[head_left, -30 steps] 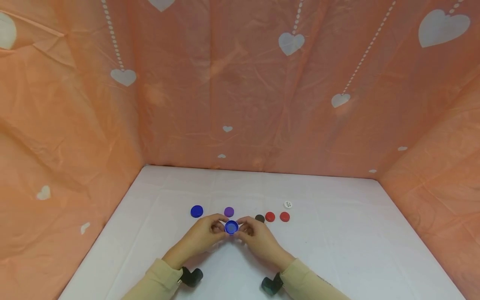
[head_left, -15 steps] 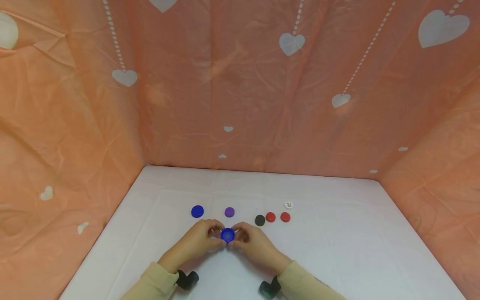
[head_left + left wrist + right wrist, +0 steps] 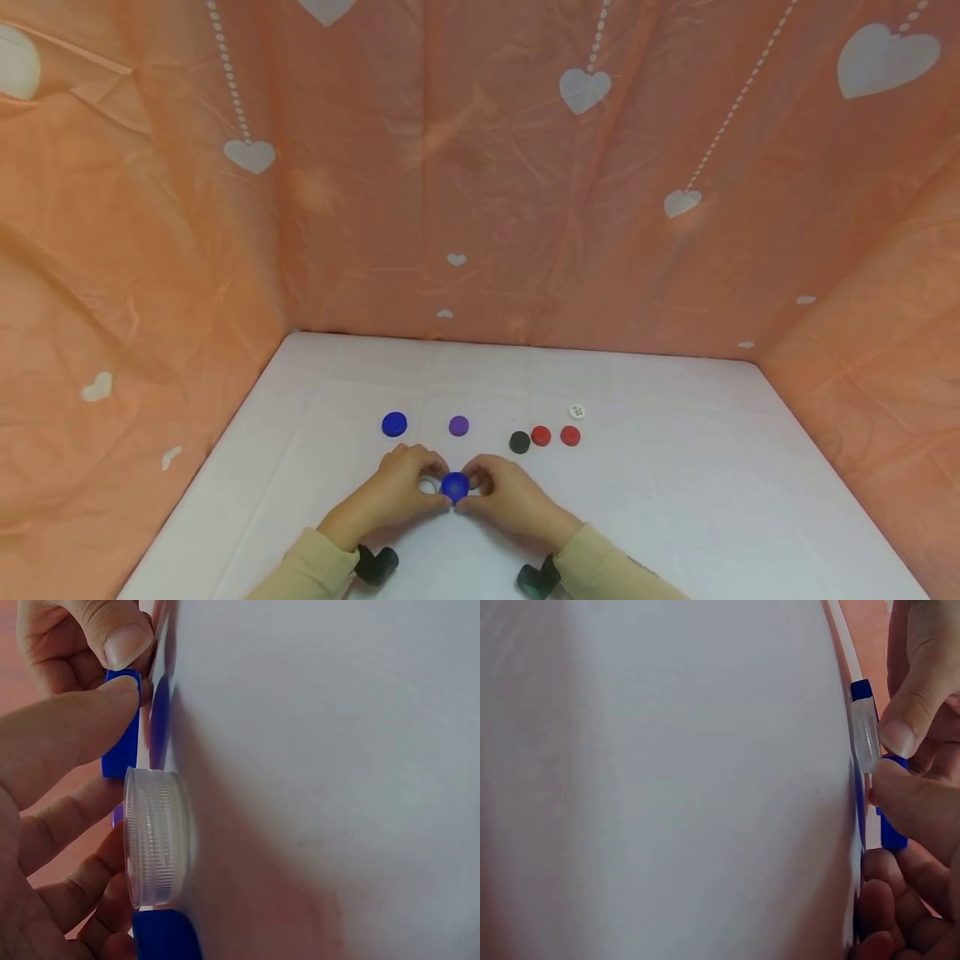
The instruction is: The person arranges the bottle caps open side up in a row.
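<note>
Both hands pinch one round blue bottle cap (image 3: 454, 487) between thumbs and fingers, near the middle of the white table. The left hand (image 3: 401, 487) is on its left side and the right hand (image 3: 506, 492) on its right. In the left wrist view the blue cap stands on edge in the frame, slightly apart from the table, with a bluish reflection beside it. A clear ribbed cap (image 3: 156, 836) lies on the table by the left fingers; the head view shows part of it inside the left hand's curve.
Behind the hands lie another blue cap (image 3: 394, 424), a purple cap (image 3: 458, 426), a black cap (image 3: 519, 442), a red cap (image 3: 541, 436), a second red cap (image 3: 570, 436) and a white patterned disc (image 3: 576, 412). Orange cloth with hearts (image 3: 510, 208) walls the white table (image 3: 675, 467).
Both hands have drawn the blue cap toward the person and slightly left. The black cap, partly covered before, shows whole, and the clear cap by the left hand is more visible.
</note>
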{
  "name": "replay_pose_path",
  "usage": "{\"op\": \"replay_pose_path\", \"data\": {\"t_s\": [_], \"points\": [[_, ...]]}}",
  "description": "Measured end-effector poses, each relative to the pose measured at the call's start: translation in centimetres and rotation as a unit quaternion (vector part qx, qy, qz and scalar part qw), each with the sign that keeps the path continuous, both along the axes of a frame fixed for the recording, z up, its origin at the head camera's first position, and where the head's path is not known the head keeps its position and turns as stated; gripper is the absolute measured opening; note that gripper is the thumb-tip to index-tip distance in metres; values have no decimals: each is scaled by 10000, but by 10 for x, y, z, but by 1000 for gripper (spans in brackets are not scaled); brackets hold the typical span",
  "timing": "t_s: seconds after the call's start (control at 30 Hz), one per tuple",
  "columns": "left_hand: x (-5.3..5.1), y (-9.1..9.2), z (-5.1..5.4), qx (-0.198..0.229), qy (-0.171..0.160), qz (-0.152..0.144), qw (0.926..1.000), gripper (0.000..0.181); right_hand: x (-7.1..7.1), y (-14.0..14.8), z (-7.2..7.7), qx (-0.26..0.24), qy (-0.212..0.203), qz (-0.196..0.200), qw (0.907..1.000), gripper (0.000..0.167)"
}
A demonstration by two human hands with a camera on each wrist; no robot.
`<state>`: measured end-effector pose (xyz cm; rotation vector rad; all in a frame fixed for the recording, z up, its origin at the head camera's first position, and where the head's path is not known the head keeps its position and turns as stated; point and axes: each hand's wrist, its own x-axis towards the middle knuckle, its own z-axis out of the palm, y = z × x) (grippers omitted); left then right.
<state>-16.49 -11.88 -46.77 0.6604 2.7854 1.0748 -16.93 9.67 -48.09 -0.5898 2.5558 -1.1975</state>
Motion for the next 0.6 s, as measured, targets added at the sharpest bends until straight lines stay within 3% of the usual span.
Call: {"op": "replay_pose_path", "data": {"t_s": [0.3, 0.6], "points": [[2, 0, -2, -149, 100, -152, 9997, 30, 1, -2, 1, 264, 69, 70, 9996, 30], [2, 1, -2, -351, 115, -120, 9992, 32, 1, -4, 1, 283, -9, 139, 9995, 33]]}}
